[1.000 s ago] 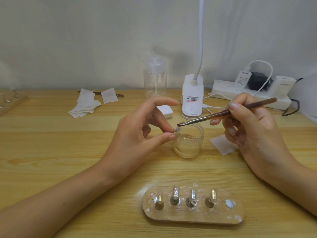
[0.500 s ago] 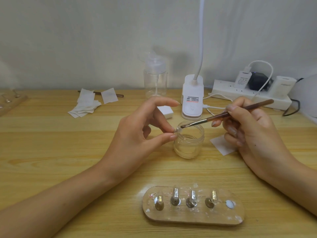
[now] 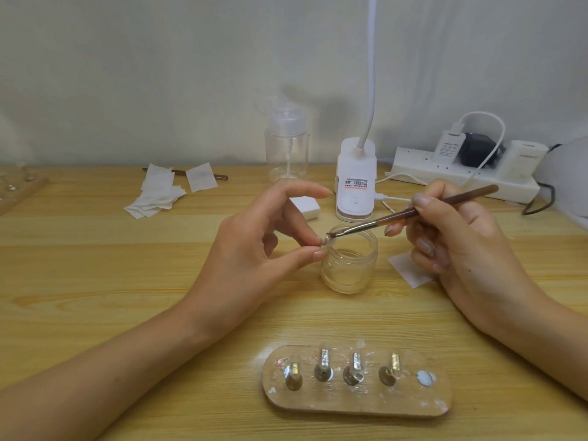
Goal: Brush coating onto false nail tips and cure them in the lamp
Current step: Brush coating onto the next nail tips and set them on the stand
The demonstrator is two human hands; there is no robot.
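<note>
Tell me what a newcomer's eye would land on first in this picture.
At centre, the left hand pinches a small translucent false nail tip by the rim of a clear glass jar, while the right hand touches a slim brown-handled brush to it. Nearest the camera lies an oval wooden stand with a row of upright metal pegs.

My wooden table (image 3: 95, 265) bears an open glass jar (image 3: 349, 268) at its middle, a wooden holder board (image 3: 356, 401) nearer me, and a paper square (image 3: 410, 272) just right of the jar. At the back stand a clear pump bottle (image 3: 286, 151), a white clip lamp (image 3: 355, 186) and a power strip (image 3: 461, 178); loose wipes (image 3: 156, 198) lie back left.
</note>
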